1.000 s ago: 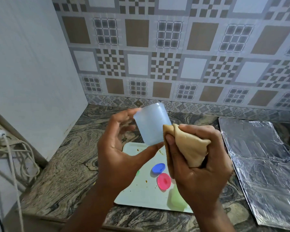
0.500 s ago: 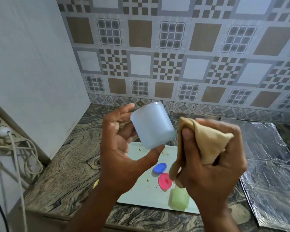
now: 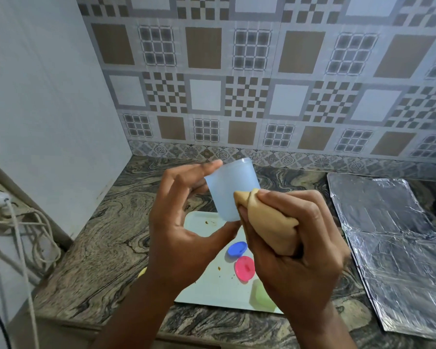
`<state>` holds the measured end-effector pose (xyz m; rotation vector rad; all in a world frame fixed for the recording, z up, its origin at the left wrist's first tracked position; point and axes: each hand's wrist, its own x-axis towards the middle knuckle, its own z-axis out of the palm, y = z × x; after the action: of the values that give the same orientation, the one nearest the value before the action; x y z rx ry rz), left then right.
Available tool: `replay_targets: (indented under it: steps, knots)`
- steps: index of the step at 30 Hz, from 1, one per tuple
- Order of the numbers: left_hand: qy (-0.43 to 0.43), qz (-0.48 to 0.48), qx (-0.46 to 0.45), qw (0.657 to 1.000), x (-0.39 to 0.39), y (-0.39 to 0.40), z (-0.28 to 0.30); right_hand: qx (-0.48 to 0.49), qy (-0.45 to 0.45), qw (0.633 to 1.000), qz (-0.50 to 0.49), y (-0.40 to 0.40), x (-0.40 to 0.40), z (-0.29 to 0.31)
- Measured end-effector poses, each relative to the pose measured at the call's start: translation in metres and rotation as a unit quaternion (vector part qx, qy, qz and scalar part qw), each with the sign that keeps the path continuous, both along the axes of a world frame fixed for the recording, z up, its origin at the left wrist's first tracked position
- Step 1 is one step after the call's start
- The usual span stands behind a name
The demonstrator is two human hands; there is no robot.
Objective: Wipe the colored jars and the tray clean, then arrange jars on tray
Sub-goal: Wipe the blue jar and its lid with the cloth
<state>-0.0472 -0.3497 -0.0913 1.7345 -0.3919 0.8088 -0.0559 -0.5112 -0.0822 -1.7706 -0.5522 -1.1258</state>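
My left hand holds a pale blue translucent jar upside down above the counter, thumb under its mouth and fingers over its base. My right hand grips a bunched tan cloth and presses its tip against the jar's right side. Below lies a white tray with brown crumbs and smears. On the tray rest a blue lid, a pink lid and a pale green jar, partly hidden by my right hand. A yellow piece peeks out beside my left wrist.
The marbled stone counter ends at a front edge near me. A crinkled foil sheet covers the counter to the right. A patterned tile wall stands behind, a white panel at the left, with a plug and white cables hanging at far left.
My right hand with the cloth had drawn away from the jar and has come back against its side. The jar has turned slightly in my left hand.
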Motion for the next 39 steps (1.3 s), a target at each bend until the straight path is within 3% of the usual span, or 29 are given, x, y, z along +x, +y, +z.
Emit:
replay_targets:
  steps: [3, 8, 14, 17, 24, 27, 31, 36, 39]
  knots:
    - [-0.025, 0.006, 0.042, 0.999, 0.0, 0.001, 0.0, -0.002, 0.011, 1.0, -0.008, -0.001, 0.002, 0.004]
    - [-0.021, -0.028, 0.008, 0.999, 0.0, 0.0, -0.006, 0.097, 0.062, 0.993, 0.023, 0.004, 0.01, 0.023]
    - [0.065, -0.06, -0.146, 0.985, -0.004, -0.008, -0.01, 0.188, 0.099, 0.976, 0.057, 0.007, 0.01, 0.02]
    - [0.065, -0.078, -0.187, 0.977, -0.003, -0.009, -0.009, 0.184, 0.084, 0.978, 0.057, 0.01, -0.001, 0.009]
    - [0.101, -0.13, -0.185, 0.969, 0.0, -0.004, -0.008, 0.105, 0.065, 0.991, 0.048, 0.01, -0.002, 0.001]
    - [0.151, -0.187, -0.236, 0.942, -0.002, -0.001, -0.002, 0.081, 0.067, 0.993, 0.051, 0.005, 0.001, -0.004]
    - [0.205, -0.185, -0.309, 0.91, 0.0, 0.002, 0.004, 0.051, 0.075, 0.993, 0.079, 0.005, 0.0, -0.001]
    - [0.242, -0.237, -0.298, 0.892, -0.001, 0.005, 0.006, 0.153, 0.12, 0.976, 0.096, 0.011, 0.009, 0.018]
    - [0.276, -0.26, -0.364, 0.851, -0.005, 0.002, 0.007, 0.17, 0.146, 0.967, 0.124, 0.012, 0.017, 0.022]
